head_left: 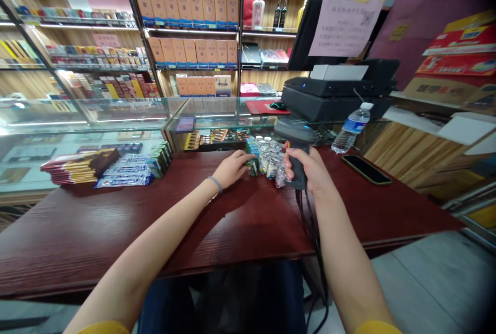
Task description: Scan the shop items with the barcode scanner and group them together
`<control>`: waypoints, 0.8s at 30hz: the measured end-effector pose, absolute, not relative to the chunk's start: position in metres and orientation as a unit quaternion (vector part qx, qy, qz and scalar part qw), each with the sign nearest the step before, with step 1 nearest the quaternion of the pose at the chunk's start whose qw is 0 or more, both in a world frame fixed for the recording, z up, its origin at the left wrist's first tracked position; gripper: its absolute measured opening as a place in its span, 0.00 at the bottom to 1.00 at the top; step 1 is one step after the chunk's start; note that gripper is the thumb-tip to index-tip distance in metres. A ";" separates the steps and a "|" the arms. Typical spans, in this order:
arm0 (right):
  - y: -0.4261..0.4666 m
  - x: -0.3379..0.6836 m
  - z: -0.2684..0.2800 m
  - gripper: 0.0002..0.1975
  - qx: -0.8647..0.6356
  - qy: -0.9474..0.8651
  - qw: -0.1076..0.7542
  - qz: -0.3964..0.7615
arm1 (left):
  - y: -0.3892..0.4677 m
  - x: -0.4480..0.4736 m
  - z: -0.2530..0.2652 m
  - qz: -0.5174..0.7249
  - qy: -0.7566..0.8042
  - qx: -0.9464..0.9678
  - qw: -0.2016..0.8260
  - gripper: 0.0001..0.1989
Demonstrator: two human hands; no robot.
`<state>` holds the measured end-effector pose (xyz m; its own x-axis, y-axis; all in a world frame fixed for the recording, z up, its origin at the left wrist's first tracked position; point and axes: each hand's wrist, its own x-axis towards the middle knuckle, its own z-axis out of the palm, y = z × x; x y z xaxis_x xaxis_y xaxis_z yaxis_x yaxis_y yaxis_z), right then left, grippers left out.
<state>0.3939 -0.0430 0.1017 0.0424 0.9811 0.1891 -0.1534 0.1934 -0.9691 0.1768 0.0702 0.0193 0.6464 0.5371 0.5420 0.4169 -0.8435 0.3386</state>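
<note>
My right hand (304,166) is wrapped round the grip of a dark barcode scanner (296,132). The scanner's head points left, over a group of small clear bottles (267,153) with light caps. My left hand (233,169) reaches to the left side of those bottles, fingers and thumb closed at a small green box (252,165); the fingers partly cover it. More green boxes stand just behind, partly hidden. On the left of the table are a stack of red and yellow packets (77,166), blue and white packets (126,170) and a row of green boxes (159,158).
The dark red table (155,236) meets a glass display case (209,112). To the right are a water bottle (352,127), a phone (366,169) and a black till machine (333,96). The scanner's black cable (315,241) hangs over the table's front edge.
</note>
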 end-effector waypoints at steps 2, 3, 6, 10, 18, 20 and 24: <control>-0.042 0.394 0.101 0.12 -0.414 -0.501 0.590 0.478 | 0.068 0.162 0.024 0.337 0.267 0.898 0.092 0.18; -0.042 0.393 0.101 0.12 -0.413 -0.504 0.589 0.478 | 0.066 0.152 0.027 0.347 0.271 0.893 0.094 0.17; -0.040 0.392 0.099 0.11 -0.409 -0.509 0.589 0.477 | 0.060 0.117 0.040 0.382 0.283 0.875 0.087 0.13; -0.042 0.386 0.098 0.10 -0.410 -0.508 0.599 0.464 | 0.053 0.065 0.054 0.413 0.314 0.851 0.077 0.10; -0.045 0.368 0.093 0.14 -0.387 -0.503 0.615 0.468 | 0.055 -0.001 0.039 0.516 0.380 0.745 0.187 0.15; -0.044 0.363 0.088 0.13 -0.393 -0.512 0.603 0.469 | 0.056 -0.007 0.035 0.530 0.379 0.732 0.200 0.15; -0.047 0.351 0.079 0.12 -0.422 -0.553 0.543 0.471 | 0.055 -0.010 0.031 0.529 0.393 0.729 0.185 0.14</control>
<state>0.3511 -0.0468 0.0788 -0.0547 0.9777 0.2028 -0.0457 0.2005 -0.9786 -0.0100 0.0548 0.0313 0.1317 0.7693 0.6252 0.3782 -0.6220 0.6856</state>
